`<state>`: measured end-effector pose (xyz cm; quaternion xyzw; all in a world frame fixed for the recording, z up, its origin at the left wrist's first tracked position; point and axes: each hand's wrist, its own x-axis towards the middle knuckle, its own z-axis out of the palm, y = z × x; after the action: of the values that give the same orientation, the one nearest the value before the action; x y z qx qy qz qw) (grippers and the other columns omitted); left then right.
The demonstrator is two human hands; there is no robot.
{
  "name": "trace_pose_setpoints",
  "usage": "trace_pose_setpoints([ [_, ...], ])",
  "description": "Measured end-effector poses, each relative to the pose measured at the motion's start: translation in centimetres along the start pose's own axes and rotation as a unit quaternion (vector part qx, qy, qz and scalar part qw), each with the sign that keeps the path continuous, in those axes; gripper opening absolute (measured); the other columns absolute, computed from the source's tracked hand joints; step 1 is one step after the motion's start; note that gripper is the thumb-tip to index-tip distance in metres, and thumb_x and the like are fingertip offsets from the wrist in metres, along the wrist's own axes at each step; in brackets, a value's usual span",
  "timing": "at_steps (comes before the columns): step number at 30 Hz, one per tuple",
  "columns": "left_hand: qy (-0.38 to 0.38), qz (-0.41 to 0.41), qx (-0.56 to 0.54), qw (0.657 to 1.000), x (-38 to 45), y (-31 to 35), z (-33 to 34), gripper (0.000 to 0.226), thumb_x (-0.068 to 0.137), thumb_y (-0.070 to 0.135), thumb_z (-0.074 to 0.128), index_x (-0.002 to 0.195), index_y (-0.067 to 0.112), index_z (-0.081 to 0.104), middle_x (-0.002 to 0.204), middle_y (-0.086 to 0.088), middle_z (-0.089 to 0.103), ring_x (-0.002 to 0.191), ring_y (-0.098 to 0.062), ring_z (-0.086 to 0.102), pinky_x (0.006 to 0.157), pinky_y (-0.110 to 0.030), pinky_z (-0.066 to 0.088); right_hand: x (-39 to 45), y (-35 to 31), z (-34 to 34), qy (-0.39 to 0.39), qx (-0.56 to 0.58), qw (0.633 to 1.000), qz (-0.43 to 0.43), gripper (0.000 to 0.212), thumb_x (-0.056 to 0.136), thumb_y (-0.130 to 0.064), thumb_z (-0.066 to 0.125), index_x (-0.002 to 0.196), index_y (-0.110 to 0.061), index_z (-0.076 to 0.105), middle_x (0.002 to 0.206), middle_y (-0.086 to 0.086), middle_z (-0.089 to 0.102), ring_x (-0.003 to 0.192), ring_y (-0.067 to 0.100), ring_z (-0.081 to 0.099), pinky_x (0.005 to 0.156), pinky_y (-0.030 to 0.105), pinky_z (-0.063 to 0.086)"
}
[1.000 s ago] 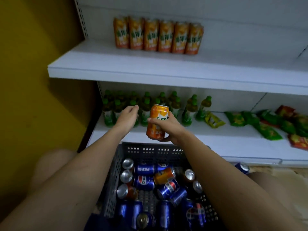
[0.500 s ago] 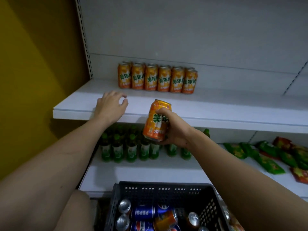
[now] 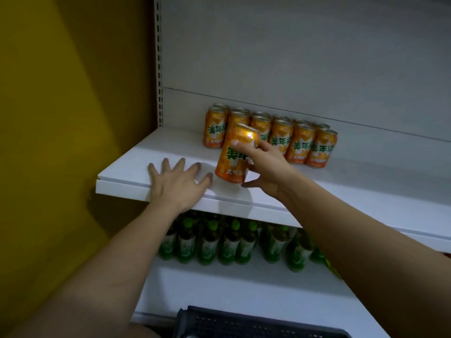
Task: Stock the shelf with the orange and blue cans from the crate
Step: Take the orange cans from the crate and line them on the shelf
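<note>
My right hand [image 3: 264, 167] grips an orange can [image 3: 233, 157] with green lettering, holding it slightly tilted over the front part of the white upper shelf [image 3: 136, 164]. Behind it, a row of several orange cans [image 3: 300, 145] stands near the back of that shelf. Flat on the shelf's front edge, left of the held can, lies my left hand [image 3: 177, 182] with fingers spread and nothing in it. Only the rear rim of the dark plastic crate [image 3: 244, 323] shows at the bottom; its cans are out of sight.
Green-capped bottles [image 3: 229, 242] fill the lower shelf [image 3: 219, 284] under the upper one. A yellow wall [image 3: 61, 118] stands to the left, beside the slotted shelf upright [image 3: 159, 69]. The upper shelf's right part [image 3: 366, 191] holds nothing.
My right hand has carried the orange can up and forward from below shelf level to over the upper shelf. My left hand moved onto the shelf edge and spread flat. The view has tilted up.
</note>
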<state>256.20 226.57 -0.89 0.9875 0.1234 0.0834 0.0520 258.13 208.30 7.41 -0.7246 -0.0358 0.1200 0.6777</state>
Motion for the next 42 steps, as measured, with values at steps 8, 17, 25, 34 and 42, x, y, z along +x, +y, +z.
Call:
trace_pose_setpoints([
  [8, 0.019, -0.003, 0.003, 1.0, 0.3, 0.2, 0.3, 0.065, 0.091, 0.068, 0.015, 0.149, 0.043, 0.026, 0.16, 0.001, 0.024, 0.146, -0.034, 0.015, 0.114, -0.061, 0.008, 7.2, -0.2, 5.2, 0.071, -0.038, 0.994, -0.075, 0.073, 0.081, -0.028, 0.08, 0.143, -0.016, 0.043, 0.125, 0.001, 0.057, 0.117, 0.022, 0.055, 0.085, 0.036, 0.048],
  [17, 0.037, 0.004, 0.009, 0.999, 0.4, 0.1, 0.7, 0.064, 0.091, 0.066, 0.018, 0.149, 0.04, 0.027, 0.158, -0.001, 0.027, 0.144, -0.034, 0.019, 0.113, -0.06, 0.01, 12.3, 0.9, 6.2, 0.088, -0.072, 0.989, -0.097, 0.062, 0.084, -0.031, 0.077, 0.137, -0.016, 0.049, 0.133, 0.006, 0.058, 0.122, 0.027, 0.056, 0.097, 0.041, 0.049],
  [25, 0.036, 0.004, 0.01, 0.999, 0.4, 0.1, 0.7, 0.064, 0.091, 0.065, 0.018, 0.15, 0.04, 0.026, 0.159, 0.0, 0.026, 0.144, -0.033, 0.019, 0.114, -0.06, 0.013, 12.8, 2.1, 6.4, 0.08, -0.083, 0.991, -0.068, 0.065, 0.084, -0.032, 0.076, 0.139, -0.011, 0.048, 0.138, 0.008, 0.056, 0.128, 0.028, 0.052, 0.106, 0.039, 0.043],
  [34, 0.024, 0.003, 0.004, 1.0, 0.1, 0.1, 0.1, 0.062, 0.091, 0.065, 0.02, 0.147, 0.042, 0.032, 0.156, 0.001, 0.032, 0.141, -0.032, 0.025, 0.113, -0.058, 0.015, 8.3, 2.9, 4.6, 0.065, -0.082, 0.994, -0.024, 0.05, 0.084, -0.018, 0.076, 0.129, -0.004, 0.057, 0.126, 0.008, 0.062, 0.117, 0.027, 0.058, 0.092, 0.035, 0.047],
  [42, -0.081, -0.034, -0.032, 0.996, -1.1, 0.6, -1.8, 0.062, 0.096, 0.063, 0.015, 0.153, 0.039, 0.02, 0.163, 0.002, 0.015, 0.148, -0.03, 0.011, 0.116, -0.057, 0.006, 0.4, 2.3, 1.5, -0.017, -0.087, 0.995, 0.041, 0.039, 0.092, -0.025, 0.069, 0.118, 0.0, 0.054, 0.093, 0.011, 0.06, 0.086, 0.022, 0.061, 0.086, 0.033, 0.056],
])
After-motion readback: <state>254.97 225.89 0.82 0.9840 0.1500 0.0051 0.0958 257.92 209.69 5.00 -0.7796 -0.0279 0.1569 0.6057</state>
